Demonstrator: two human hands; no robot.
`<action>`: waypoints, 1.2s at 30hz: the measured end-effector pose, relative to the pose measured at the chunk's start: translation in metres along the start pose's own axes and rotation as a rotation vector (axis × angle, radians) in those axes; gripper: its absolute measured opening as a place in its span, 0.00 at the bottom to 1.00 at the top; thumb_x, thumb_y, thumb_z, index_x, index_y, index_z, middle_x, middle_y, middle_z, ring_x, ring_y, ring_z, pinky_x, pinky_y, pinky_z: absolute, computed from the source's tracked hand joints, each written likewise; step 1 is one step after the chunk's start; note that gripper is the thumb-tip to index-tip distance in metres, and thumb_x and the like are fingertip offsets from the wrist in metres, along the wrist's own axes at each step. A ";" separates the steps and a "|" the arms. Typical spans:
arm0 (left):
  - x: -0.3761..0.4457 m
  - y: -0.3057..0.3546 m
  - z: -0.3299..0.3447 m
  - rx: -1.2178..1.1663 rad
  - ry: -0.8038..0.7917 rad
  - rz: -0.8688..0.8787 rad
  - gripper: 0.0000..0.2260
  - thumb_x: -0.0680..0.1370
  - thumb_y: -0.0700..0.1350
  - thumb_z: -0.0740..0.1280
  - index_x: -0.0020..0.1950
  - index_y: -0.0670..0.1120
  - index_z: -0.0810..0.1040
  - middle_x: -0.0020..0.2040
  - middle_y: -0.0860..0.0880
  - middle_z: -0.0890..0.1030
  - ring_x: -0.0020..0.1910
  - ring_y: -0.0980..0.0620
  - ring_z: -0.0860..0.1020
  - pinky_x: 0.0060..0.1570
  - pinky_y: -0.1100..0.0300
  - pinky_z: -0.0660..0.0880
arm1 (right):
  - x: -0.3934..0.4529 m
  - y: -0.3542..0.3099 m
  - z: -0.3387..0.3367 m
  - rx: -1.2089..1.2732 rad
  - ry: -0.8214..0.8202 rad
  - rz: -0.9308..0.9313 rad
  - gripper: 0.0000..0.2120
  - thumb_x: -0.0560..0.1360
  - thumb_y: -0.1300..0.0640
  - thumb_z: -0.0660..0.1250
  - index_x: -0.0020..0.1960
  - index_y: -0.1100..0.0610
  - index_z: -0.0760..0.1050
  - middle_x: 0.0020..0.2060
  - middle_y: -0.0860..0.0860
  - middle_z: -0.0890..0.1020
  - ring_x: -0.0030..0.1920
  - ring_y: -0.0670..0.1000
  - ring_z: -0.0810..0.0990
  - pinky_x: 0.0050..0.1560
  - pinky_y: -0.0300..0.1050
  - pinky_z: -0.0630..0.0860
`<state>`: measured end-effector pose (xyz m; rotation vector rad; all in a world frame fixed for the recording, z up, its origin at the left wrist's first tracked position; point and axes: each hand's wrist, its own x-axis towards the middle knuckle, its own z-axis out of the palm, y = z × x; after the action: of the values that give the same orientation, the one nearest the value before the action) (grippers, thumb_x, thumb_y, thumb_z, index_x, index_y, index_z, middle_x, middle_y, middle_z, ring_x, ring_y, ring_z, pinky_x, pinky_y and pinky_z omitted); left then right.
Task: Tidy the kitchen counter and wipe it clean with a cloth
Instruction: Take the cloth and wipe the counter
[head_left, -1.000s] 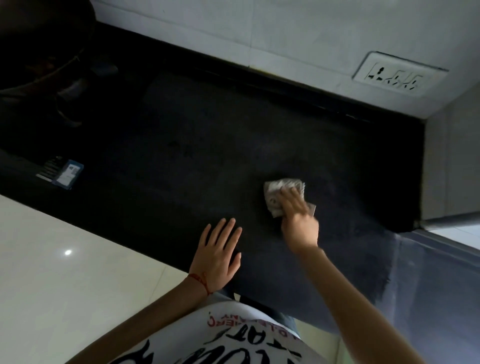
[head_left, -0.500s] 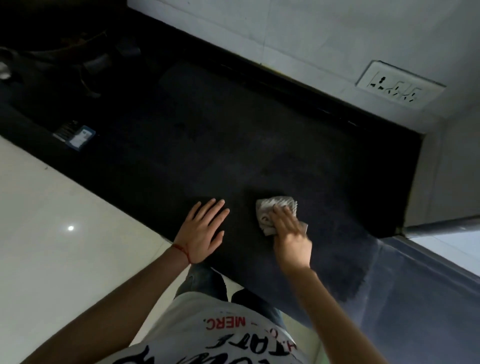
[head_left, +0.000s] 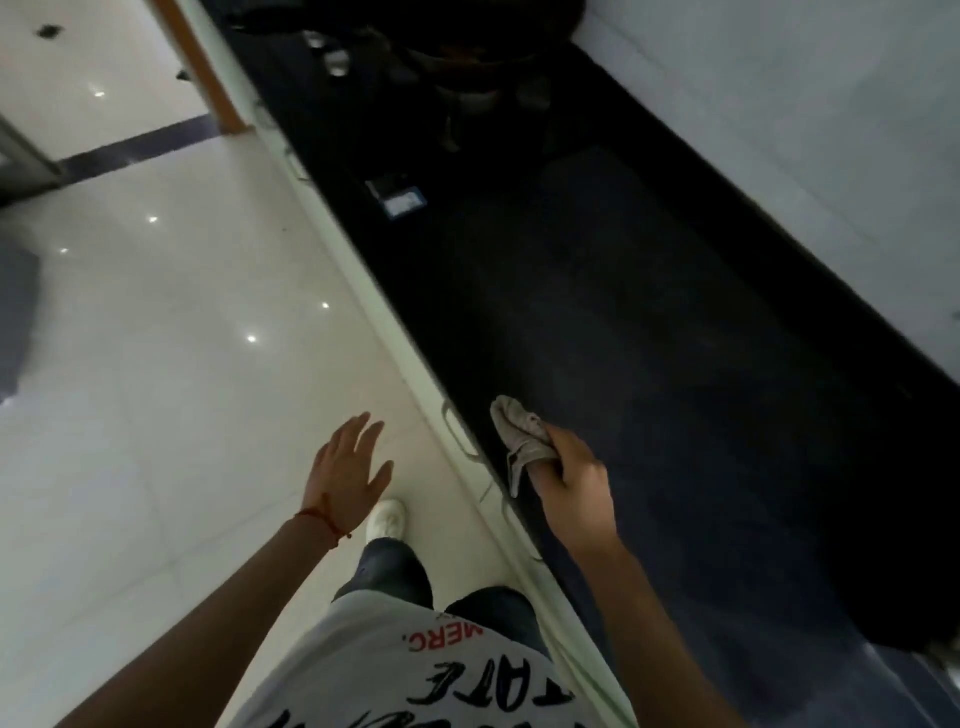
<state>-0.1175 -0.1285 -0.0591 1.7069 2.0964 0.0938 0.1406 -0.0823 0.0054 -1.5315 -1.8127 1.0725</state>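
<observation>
My right hand (head_left: 574, 480) bunched around the grey cloth (head_left: 522, 436) at the dark surface (head_left: 649, 322) front edge, my left hand (head_left: 348, 470) spread wide, empty, over the white floor (head_left: 156, 389)

Dim, tilted wide-angle view: ceiling lights glint as small bright dots on the glossy white floor (head_left: 156, 364), while the black counter (head_left: 649, 338) beside it swallows detail; items at its far end blur, possibly cookware.
</observation>
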 end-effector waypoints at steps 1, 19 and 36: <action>-0.006 -0.020 -0.004 -0.043 -0.014 -0.074 0.25 0.76 0.54 0.57 0.70 0.43 0.67 0.71 0.41 0.68 0.70 0.41 0.66 0.67 0.46 0.67 | 0.007 -0.011 0.015 0.006 -0.043 -0.030 0.17 0.74 0.56 0.60 0.59 0.60 0.76 0.53 0.55 0.81 0.53 0.51 0.79 0.56 0.47 0.76; -0.035 -0.319 -0.046 -0.891 -0.066 -1.032 0.14 0.77 0.45 0.64 0.55 0.37 0.78 0.52 0.39 0.82 0.55 0.41 0.79 0.58 0.52 0.74 | 0.178 -0.115 0.277 -0.264 -0.433 0.164 0.13 0.76 0.62 0.62 0.58 0.64 0.76 0.52 0.62 0.81 0.51 0.60 0.79 0.46 0.45 0.73; 0.201 -0.446 -0.163 -1.037 0.025 -1.127 0.13 0.78 0.43 0.61 0.55 0.35 0.77 0.44 0.42 0.79 0.42 0.46 0.76 0.30 0.63 0.65 | 0.432 -0.174 0.407 -0.389 -0.543 0.253 0.12 0.77 0.62 0.59 0.54 0.66 0.77 0.48 0.64 0.82 0.42 0.54 0.75 0.41 0.43 0.68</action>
<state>-0.6165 -0.0092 -0.1116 -0.1079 2.0884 0.6805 -0.3763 0.2358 -0.1114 -1.8612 -2.3455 1.4235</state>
